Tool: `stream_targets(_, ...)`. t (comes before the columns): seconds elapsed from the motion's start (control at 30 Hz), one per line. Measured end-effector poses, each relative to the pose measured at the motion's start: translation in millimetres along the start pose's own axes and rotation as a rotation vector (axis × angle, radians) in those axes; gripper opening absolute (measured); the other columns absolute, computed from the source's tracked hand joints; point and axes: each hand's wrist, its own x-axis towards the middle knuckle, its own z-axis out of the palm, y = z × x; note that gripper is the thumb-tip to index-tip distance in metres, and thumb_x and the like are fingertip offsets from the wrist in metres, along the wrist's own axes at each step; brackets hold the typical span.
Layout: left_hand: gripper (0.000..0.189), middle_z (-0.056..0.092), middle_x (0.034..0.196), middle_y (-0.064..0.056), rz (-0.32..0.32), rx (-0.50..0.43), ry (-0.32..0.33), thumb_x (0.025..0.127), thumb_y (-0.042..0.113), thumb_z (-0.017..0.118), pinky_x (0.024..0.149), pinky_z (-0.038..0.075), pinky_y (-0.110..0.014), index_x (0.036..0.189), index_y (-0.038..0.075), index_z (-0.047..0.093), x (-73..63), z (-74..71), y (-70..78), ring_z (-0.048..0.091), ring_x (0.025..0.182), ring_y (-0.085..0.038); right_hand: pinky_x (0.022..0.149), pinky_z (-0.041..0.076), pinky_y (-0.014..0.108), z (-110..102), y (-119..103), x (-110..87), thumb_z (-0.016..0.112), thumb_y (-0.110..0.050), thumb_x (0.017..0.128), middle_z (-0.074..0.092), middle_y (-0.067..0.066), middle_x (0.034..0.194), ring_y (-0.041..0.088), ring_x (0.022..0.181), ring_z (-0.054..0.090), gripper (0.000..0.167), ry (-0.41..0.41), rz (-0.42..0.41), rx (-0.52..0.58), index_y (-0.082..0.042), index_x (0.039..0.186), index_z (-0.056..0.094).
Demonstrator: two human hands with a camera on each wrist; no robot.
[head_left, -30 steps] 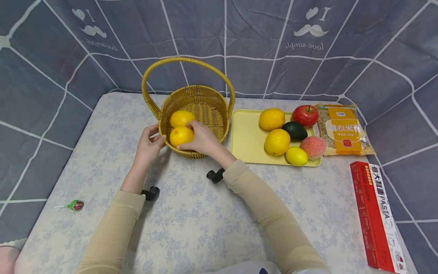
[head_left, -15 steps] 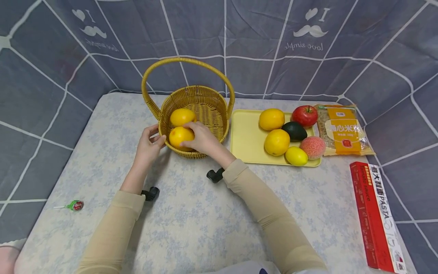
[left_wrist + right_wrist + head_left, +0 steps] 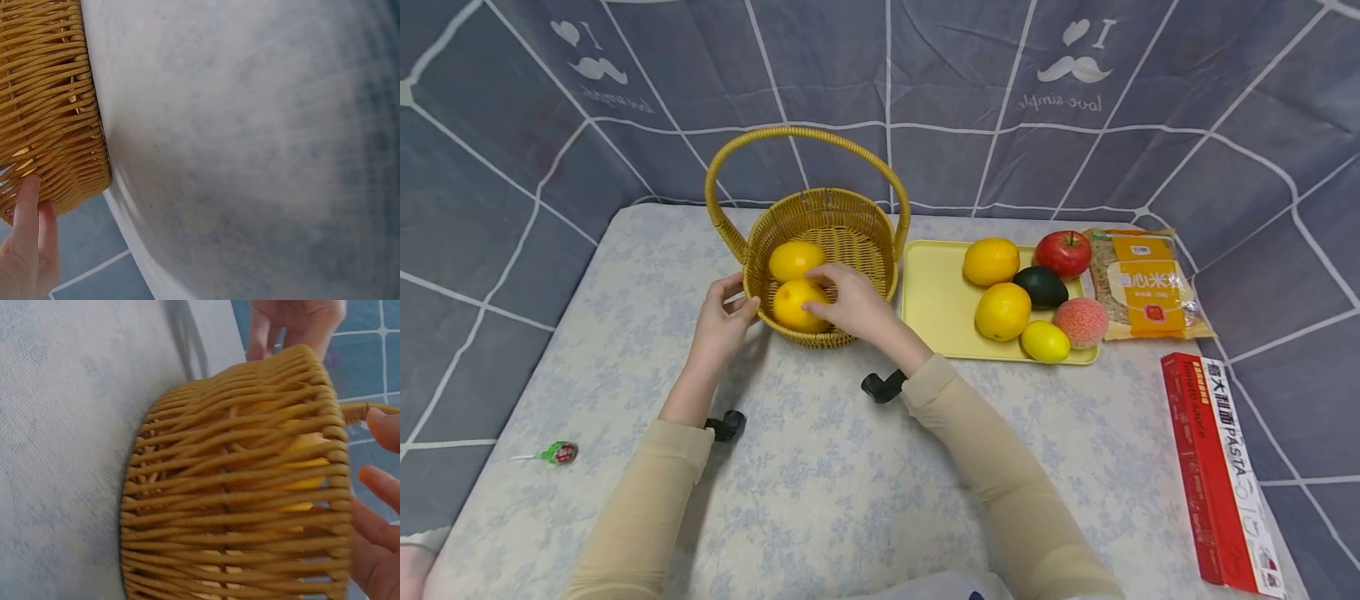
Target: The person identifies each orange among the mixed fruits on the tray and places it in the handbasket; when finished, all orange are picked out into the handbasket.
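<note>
In the head view, a yellow wicker basket (image 3: 868,250) with a tall handle holds two yellow-orange fruits. The nearer is an orange (image 3: 796,307); a yellow oval fruit (image 3: 796,260) lies behind it. My right hand (image 3: 857,307) is over the basket, at the right side of the orange. Thumb and fingers are spread apart, and the right wrist view shows a gap between their tips above the rim. My left hand (image 3: 718,323) touches the basket's left outer side, its thumb at the rim. In the left wrist view its fingers (image 3: 28,209) lie fairly straight against the weave.
To the basket's right is a yellow tray (image 3: 932,321) with several fruits, including a red apple (image 3: 1063,253) and a pink peach (image 3: 1081,322). Beyond lie a grain packet (image 3: 1150,283) and a red pasta box (image 3: 1217,467). A lollipop (image 3: 560,452) lies at left.
My right thumb and fingers have loosened from the orange and drawn slightly right, leaving it in the basket. My left hand stays at the basket's side. The head view has shifted slightly.
</note>
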Motion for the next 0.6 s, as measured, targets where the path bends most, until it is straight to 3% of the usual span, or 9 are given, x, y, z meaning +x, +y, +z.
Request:
stream_targets(0.37,0.059,0.028,0.158,-0.012,0.004,-0.038,-0.003,0.104,0.014,0.048,0.110,0.048,-0.039,0.156,0.012,0.021,0.3,-0.9,-2.3,0.041,0.140,-0.027,0.104,0.053,0.036,-24,10,-33.1,0.070,-0.021,0.093,0.060,0.010,0.133,0.026,0.122,0.060,0.040,0.079,-0.079,0.325,-0.005,0.130,0.061)
stream_targets(0.6,0.059,0.028,0.158,-0.012,0.010,-0.052,-0.007,0.104,0.013,0.048,0.111,0.048,-0.039,0.156,0.012,0.021,-0.1,-0.6,-1.7,0.041,0.140,-0.028,0.099,0.056,0.032,-52,42,-74.7,0.071,-0.016,0.092,0.063,0.013,0.127,0.030,0.115,0.063,0.037,0.196,-0.048,0.359,-0.005,0.126,0.063)
